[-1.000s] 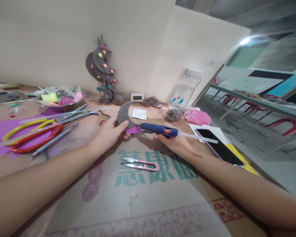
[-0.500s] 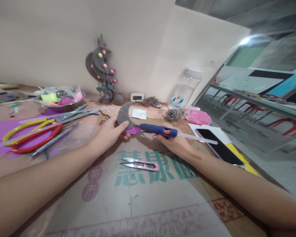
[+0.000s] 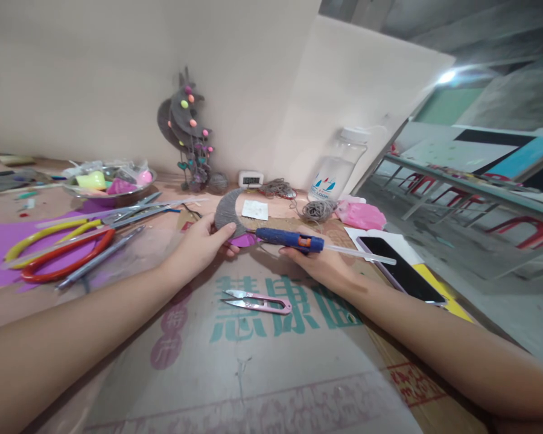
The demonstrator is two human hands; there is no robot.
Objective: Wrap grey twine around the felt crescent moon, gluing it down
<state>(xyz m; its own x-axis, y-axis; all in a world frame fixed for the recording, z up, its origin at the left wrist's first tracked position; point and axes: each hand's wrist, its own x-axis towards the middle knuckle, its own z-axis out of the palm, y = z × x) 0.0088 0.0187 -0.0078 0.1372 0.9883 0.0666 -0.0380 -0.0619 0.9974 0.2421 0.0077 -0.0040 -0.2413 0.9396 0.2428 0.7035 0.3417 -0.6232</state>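
Left hand (image 3: 204, 239) grips the gray yarn-wrapped crescent (image 3: 227, 212), right hand (image 3: 320, 260) grips the blue glue gun (image 3: 283, 239), nozzle at the crescent's right, thread snips (image 3: 278, 305) lying nearer.

Between the left forearm (image 3: 113, 301) and the right forearm (image 3: 425, 334), nearer the person than the pink snips (image 3: 262, 309), the cardboard (image 3: 308, 361) is bare except for a thread scrap (image 3: 241, 366), leaving room to pass. Straight beyond the snips, the left hand (image 3: 203, 240) with the grey crescent (image 3: 226, 212) and the right hand (image 3: 319, 262) with the blue glue gun (image 3: 287, 239) bar the way. Well left of the snips, scissors (image 3: 107, 242) obstruct; well right of them, a phone (image 3: 400, 268) does.
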